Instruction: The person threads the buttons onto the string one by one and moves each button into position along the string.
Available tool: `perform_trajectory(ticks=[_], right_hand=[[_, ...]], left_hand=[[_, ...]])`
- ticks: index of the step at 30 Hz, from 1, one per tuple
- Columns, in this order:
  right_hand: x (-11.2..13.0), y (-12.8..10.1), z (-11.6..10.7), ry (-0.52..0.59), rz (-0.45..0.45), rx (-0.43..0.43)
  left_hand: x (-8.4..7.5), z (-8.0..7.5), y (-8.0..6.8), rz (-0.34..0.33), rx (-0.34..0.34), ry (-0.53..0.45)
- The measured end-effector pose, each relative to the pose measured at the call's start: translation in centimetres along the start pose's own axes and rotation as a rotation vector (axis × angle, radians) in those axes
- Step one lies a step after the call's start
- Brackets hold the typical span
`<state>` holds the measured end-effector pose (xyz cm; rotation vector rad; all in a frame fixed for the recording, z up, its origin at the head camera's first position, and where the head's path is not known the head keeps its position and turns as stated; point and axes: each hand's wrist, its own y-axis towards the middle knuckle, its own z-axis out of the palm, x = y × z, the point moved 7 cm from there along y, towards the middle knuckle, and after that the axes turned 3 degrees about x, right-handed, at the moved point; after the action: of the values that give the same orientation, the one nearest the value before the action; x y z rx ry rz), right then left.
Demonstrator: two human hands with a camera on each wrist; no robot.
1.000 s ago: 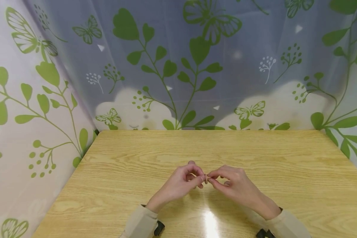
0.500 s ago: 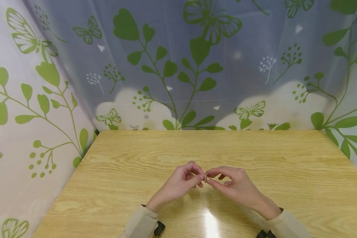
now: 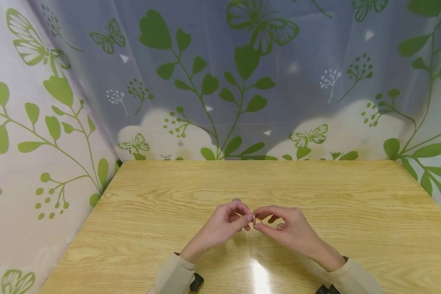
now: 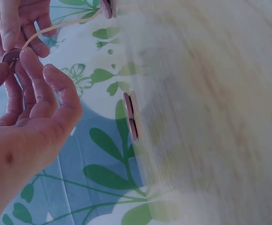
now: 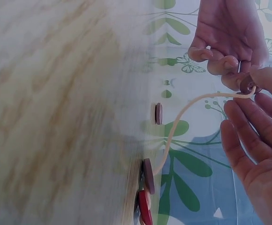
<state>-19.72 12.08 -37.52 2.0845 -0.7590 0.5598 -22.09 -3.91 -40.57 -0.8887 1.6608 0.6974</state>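
Your hands meet over a wood-grain table [image 3: 353, 196], pinching a small round bead [image 3: 255, 219].
Head view: left hand [image 3: 226, 224] and right hand [image 3: 284, 228] curl fingertip to fingertip. Wrist views: a pale cord [image 5: 182, 122] trails from the brown bead toward flat discs [image 4: 130, 116].

Bright even light, glare on table [image 3: 259, 275], blurred wrist views.

Head camera looking forward and down over the tabletop [image 3: 316, 192], each wrist camera close behind its own fingers [image 4: 42, 89], all three sharing the meeting fingertips.
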Motion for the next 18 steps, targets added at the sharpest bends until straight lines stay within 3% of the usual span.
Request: perform_trajectory(ticks=[9, 18], right_hand=[[-0.25, -0.03, 0.16, -0.008, 0.038, 0.015], [0.03, 0.08, 0.30, -0.013, -0.010, 0.008]], left_hand=[[-0.20, 0.14, -0.15, 0.000, 0.002, -0.014], [0.07, 0.16, -0.25, -0.009, 0.002, -0.006]])
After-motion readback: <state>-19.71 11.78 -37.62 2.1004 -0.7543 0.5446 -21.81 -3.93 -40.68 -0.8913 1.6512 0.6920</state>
